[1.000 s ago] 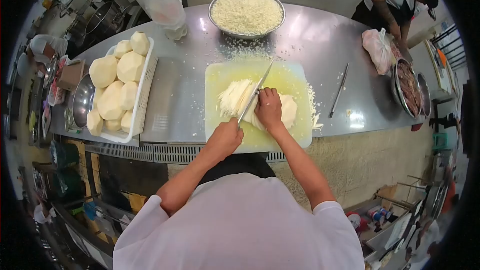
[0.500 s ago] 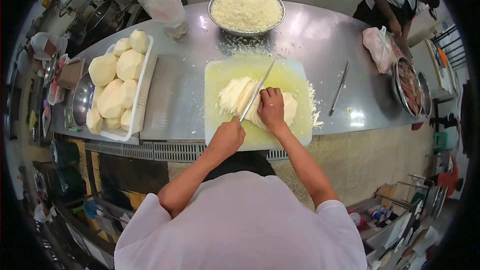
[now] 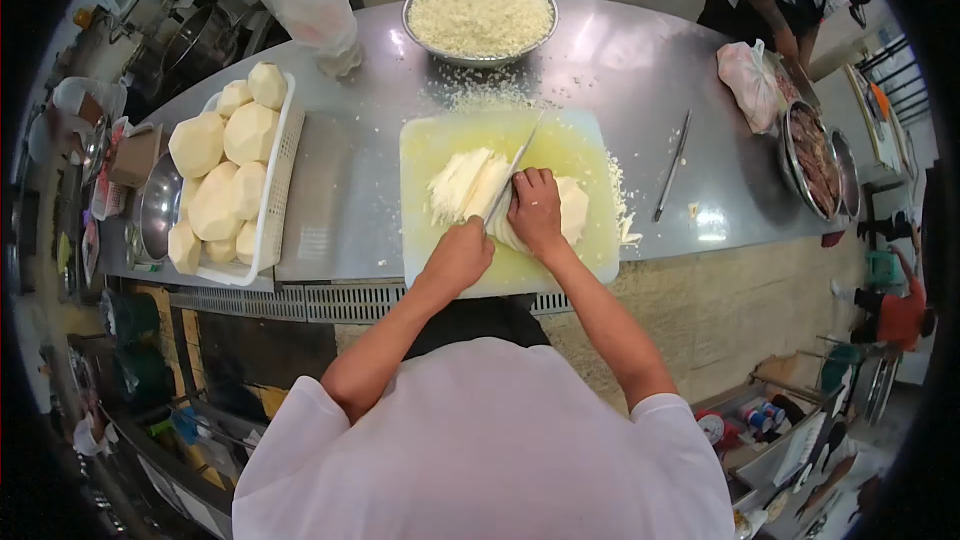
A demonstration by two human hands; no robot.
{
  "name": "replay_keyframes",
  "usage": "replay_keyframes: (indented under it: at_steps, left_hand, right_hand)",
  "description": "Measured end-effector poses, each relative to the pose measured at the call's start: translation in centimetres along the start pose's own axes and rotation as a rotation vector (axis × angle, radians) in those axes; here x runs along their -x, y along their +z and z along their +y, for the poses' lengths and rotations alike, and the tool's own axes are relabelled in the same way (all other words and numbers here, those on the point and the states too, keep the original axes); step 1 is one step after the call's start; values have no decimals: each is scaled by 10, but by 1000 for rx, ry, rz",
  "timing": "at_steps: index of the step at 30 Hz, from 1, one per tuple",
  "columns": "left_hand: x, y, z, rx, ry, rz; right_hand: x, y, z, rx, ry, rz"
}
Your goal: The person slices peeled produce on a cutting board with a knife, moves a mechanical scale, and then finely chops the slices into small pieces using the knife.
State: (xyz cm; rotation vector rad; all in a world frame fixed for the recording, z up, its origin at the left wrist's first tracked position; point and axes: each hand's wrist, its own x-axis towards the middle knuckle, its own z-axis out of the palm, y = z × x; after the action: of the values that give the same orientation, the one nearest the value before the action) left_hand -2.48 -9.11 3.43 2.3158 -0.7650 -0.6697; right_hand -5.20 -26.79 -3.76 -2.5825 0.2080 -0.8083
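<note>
A knife (image 3: pixel 515 166) slants forward and right, clenched in the left hand (image 3: pixel 460 255); the right hand (image 3: pixel 538 210), curled, grips a vegetable (image 3: pixel 573 210).

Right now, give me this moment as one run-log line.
left hand: gripping knife | right hand: holding peeled root vegetable | cutting board: pale strips beside blade | metal bowl: heaped with pale shreds

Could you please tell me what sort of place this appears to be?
Probably a commercial kitchen: a long metal table bears a basket of large peeled vegetables, a bowl heaped with pale chopped pieces, and a knife over a cutting board.
</note>
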Motion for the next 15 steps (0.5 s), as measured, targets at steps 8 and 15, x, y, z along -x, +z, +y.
replay_keyframes:
  at_steps: [8, 15]
  left_hand:
    - [3, 12, -12, 22, -18, 9]
    - [13, 25, -17, -21, -35, 25]
  right_hand:
    - [-2, 0, 0, -5, 9, 19]
    - [2, 2, 0, -7, 26, 14]
